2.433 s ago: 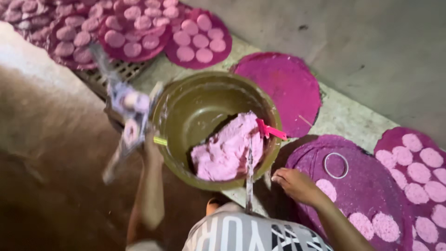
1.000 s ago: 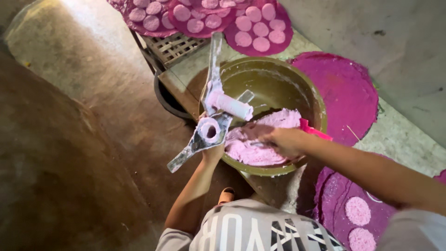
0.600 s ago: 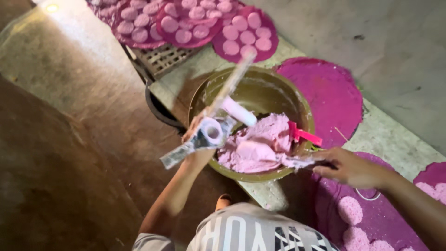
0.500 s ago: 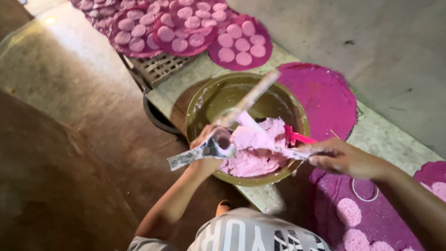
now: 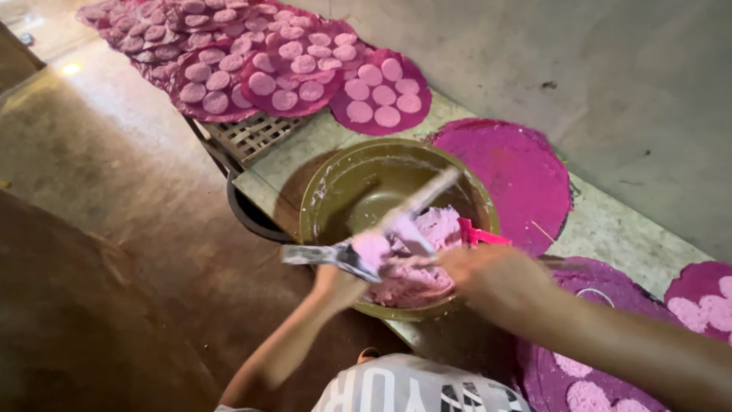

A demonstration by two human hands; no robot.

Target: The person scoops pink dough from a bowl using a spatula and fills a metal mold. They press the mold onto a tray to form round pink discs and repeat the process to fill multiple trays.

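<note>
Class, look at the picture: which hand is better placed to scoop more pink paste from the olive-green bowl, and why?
Probably the right hand: it hovers over the pink paste in the olive-green bowl, while the left hand already grips the paste-smeared metal press tool.

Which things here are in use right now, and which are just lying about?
In use: left hand gripping metal press tool; right hand; pink dough; olive basin.
Lying about: magenta round mats, pressed pink discs, woven rack, pink scoop.
</note>
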